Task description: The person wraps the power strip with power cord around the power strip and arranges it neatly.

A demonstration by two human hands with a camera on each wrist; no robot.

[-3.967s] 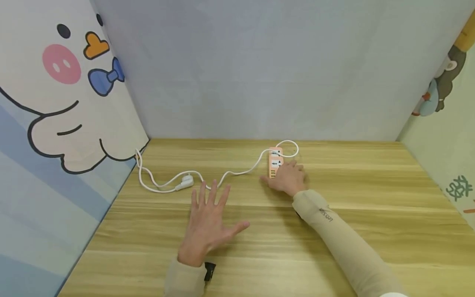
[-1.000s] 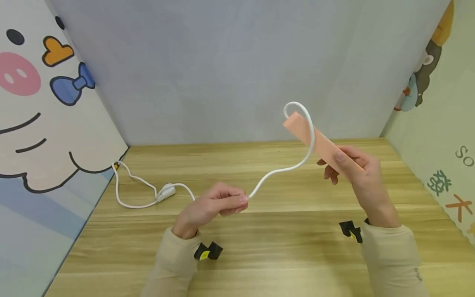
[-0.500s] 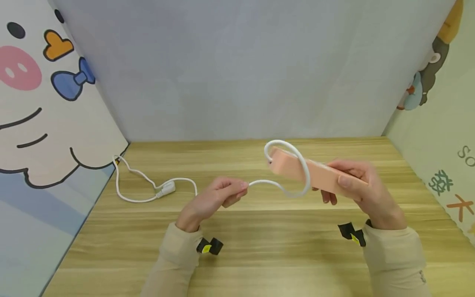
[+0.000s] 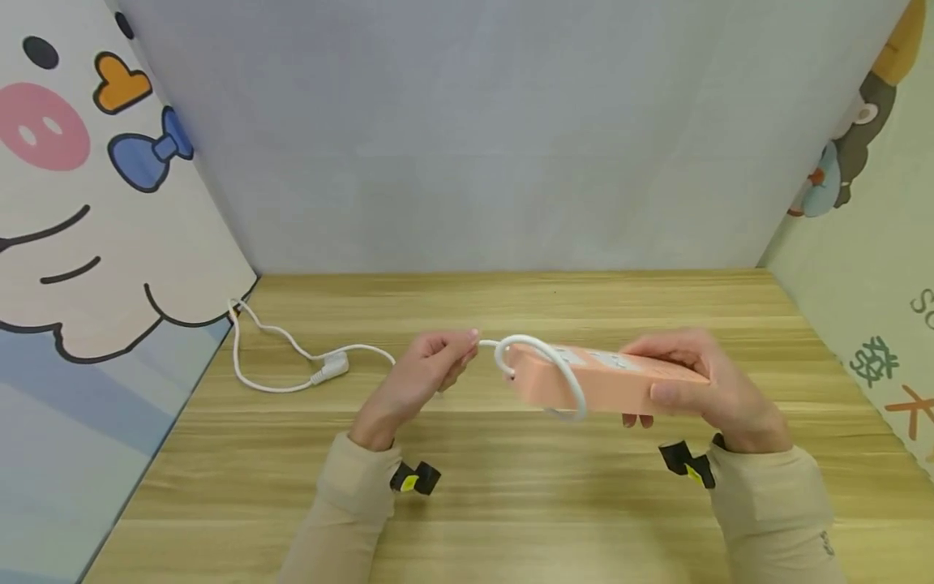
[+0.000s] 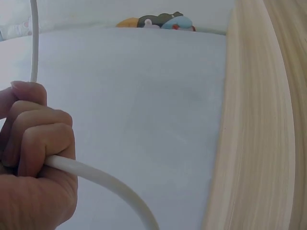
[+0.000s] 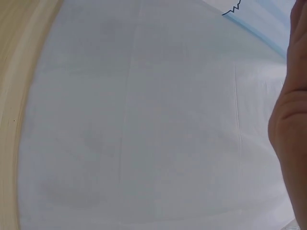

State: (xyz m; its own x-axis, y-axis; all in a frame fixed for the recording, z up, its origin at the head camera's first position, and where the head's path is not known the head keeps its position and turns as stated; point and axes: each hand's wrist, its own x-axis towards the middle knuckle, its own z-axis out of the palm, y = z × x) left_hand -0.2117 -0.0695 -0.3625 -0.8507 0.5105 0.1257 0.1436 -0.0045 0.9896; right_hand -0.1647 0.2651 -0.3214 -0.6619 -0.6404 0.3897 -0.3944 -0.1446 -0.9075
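My right hand (image 4: 718, 393) holds an orange power strip (image 4: 606, 389) by its right end, above the table. Thumb in front, fingers behind and beneath, it keeps the strip nearly level, with white socket panels partly showing on top. A white cord (image 4: 521, 341) leaves the strip's left end and loops around that end. My left hand (image 4: 419, 377) grips the cord a short way left of the strip; in the left wrist view its curled fingers (image 5: 43, 139) wrap the cord (image 5: 110, 182). Only the edge of the right hand (image 6: 292, 115) shows in the right wrist view.
The cord's white plug (image 4: 332, 367) lies on the wooden table (image 4: 511, 503) at the left, and slack cord reaches the left panel's base. A grey back wall (image 4: 474, 146) and printed side panels (image 4: 861, 268) enclose the table.
Earlier the strip lay on the table with the left hand spread open. Since then both hands took hold; lately the strip swung down from a tilt to nearly level, and a cord loop tightened around its end.
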